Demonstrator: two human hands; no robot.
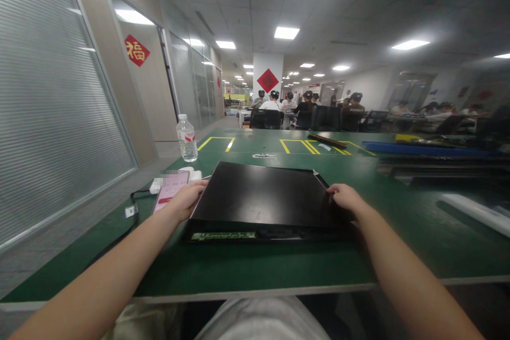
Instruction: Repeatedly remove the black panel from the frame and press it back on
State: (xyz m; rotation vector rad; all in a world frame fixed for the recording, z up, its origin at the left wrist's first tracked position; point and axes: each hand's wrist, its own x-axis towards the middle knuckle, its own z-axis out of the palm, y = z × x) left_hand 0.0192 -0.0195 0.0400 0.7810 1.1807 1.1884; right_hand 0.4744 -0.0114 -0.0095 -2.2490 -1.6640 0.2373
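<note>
A black flat display panel [263, 191] is held between my two hands, its near edge tilted up. My left hand [190, 199] grips its left edge, fingers partly hidden behind it. At the right edge, my right hand [346, 197] is closed on the panel's side. Beneath the panel lies a black frame [235, 241]. A green circuit board strip [223, 235] shows along its near left side. A small pale tab sticks up at the panel's far right corner.
On the green table [255, 271], a water bottle [186, 138] stands at the back left, by a phone [171, 188] and a black cable [133, 212]. Blurred blue and black strips [422, 149] lie right, near a white bar [474, 212]. People sit farther back.
</note>
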